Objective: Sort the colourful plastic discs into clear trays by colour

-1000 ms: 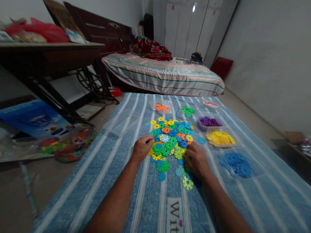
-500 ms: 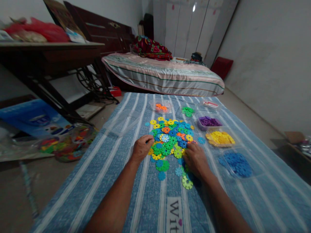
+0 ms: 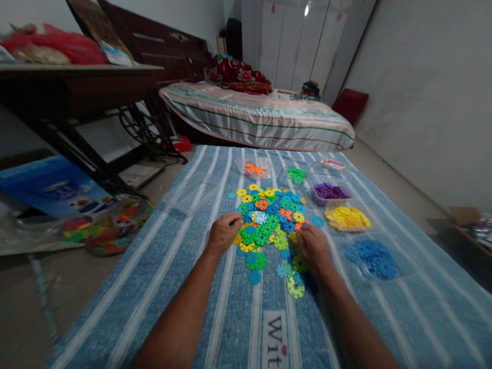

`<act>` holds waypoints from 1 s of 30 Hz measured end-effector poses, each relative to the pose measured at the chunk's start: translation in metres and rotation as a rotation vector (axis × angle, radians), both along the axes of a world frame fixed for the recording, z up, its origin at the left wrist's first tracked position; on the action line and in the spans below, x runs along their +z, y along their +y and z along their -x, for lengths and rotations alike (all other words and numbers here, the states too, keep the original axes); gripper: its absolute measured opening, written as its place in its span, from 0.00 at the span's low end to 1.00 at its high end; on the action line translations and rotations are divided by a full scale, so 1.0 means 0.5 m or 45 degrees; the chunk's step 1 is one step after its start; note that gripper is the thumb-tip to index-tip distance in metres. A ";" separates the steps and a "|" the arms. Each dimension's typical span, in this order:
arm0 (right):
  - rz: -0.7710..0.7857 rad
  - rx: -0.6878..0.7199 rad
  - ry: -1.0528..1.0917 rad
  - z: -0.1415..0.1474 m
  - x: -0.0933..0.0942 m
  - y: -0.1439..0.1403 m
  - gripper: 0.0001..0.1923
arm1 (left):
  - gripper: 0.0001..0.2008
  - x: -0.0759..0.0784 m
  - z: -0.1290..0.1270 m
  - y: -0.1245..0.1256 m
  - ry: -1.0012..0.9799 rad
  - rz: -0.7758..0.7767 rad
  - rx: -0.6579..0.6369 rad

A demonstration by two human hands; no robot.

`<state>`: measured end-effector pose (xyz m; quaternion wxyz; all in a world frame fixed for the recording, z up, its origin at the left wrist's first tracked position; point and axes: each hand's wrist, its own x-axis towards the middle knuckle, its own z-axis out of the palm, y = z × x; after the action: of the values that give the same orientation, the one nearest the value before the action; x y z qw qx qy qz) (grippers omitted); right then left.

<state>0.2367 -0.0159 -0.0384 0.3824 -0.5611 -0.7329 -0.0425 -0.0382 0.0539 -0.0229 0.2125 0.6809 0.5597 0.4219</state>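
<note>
A pile of colourful plastic snowflake discs lies on a blue striped blanket. My left hand rests at the pile's left edge with its fingers curled in, and nothing shows in it. My right hand lies palm down on the pile's near right side. Its fingertips touch a yellow disc, and the hand hides whether it grips the disc. A lime green disc and a few blue ones lie loose beside my right wrist.
Clear tubs hold sorted discs: orange, green, purple, yellow and blue. A bed stands beyond the blanket. On the left are a dark table and a bag of toys.
My right hand has shifted a little forward and to the right over the discs. My left hand has stayed in place.
</note>
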 end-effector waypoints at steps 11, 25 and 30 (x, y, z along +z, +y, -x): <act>0.068 0.076 0.031 -0.015 0.017 -0.006 0.12 | 0.11 0.006 0.000 -0.003 0.004 0.003 -0.006; -0.224 -0.608 -0.124 -0.140 0.138 0.039 0.10 | 0.11 0.008 0.003 0.004 0.024 -0.011 -0.033; -0.222 -0.494 -0.052 -0.117 0.115 0.040 0.11 | 0.11 0.010 0.002 0.003 0.038 -0.026 -0.038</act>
<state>0.2953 0.0041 0.0188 0.3993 -0.6555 -0.6123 -0.1897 -0.0394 0.0554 -0.0181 0.2034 0.6974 0.5481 0.4144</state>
